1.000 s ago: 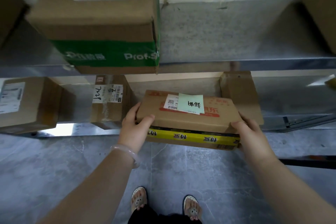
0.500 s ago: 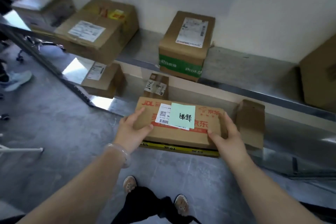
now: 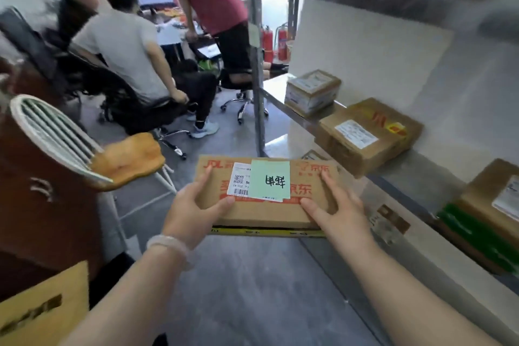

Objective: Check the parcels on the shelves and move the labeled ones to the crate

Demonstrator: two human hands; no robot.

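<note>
Holding the parcel (image 3: 266,212) by its ends, left hand (image 3: 193,211) and right hand (image 3: 337,211) clasp it with curled fingers (image 3: 311,206), beside the shelf (image 3: 438,174)

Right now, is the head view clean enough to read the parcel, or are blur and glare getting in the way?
Head view, centre: sharp, the green note on the parcel is readable; head view, edges: motion blur smears the green-banded box at right and the seated people at left; head view, shelf: bright glare on the metal, and wide-angle bowing of its lines.
</note>
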